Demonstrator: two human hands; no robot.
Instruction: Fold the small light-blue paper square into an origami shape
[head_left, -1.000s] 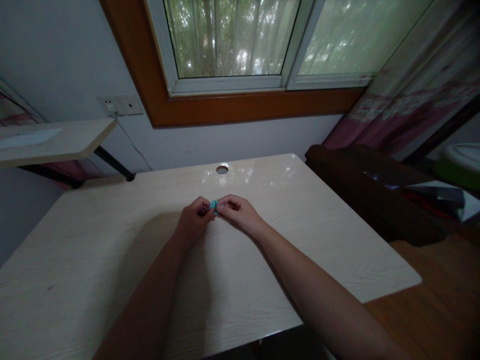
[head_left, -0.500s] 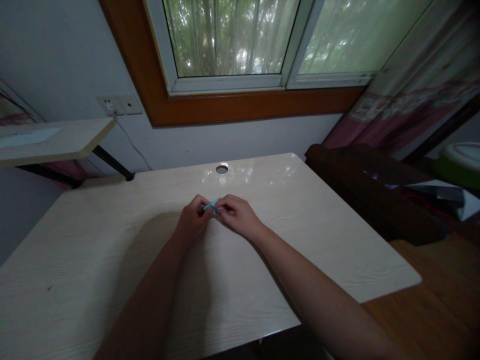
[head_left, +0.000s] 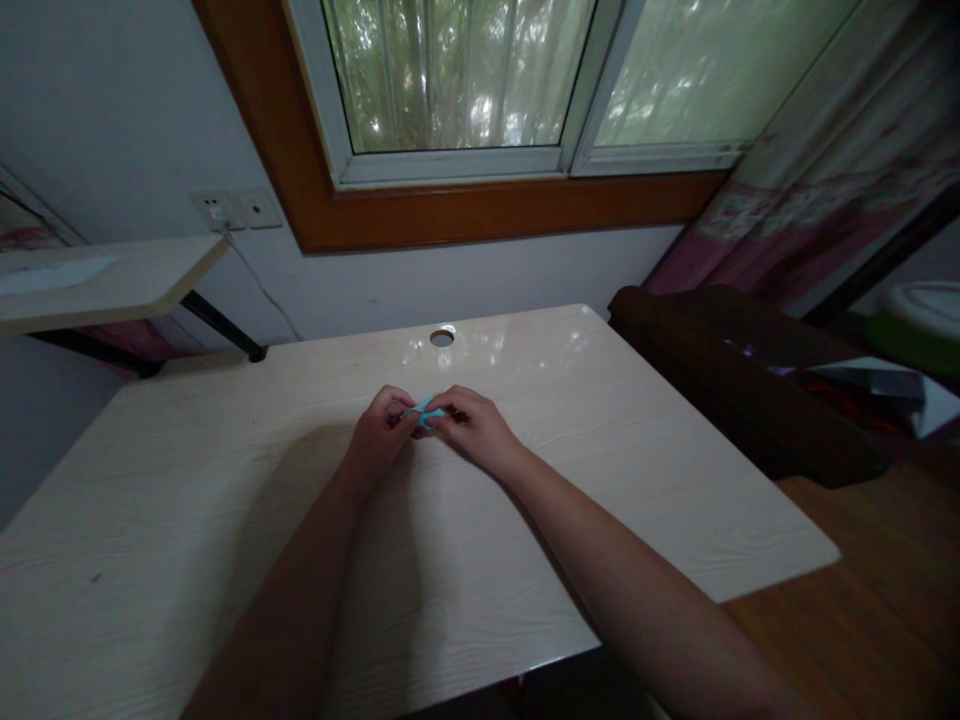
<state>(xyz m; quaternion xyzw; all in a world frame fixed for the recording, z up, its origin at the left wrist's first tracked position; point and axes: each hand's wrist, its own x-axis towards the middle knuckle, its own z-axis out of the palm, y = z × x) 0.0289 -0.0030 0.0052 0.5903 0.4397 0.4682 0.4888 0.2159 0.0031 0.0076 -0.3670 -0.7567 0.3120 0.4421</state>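
Note:
A small turquoise piece, seemingly folded paper, is pinched between my two hands above the pale wood-grain desk. Thin points of it stick out between the fingertips; the rest is covered by my fingers. On its left side, my left hand grips it with thumb and forefinger. From the right, my right hand pinches the other side, thumb below and forefinger above. The fingertips of both hands nearly meet.
A round cable hole lies behind my hands near the desk's back edge. At the left stands a raised shelf on black legs. Beyond the desk's right edge is dark brown furniture. A window is ahead.
The turquoise piece has turned slightly between my fingers, and its visible points sit differently. Both hands stay in nearly the same place, with fingers shifted a little.

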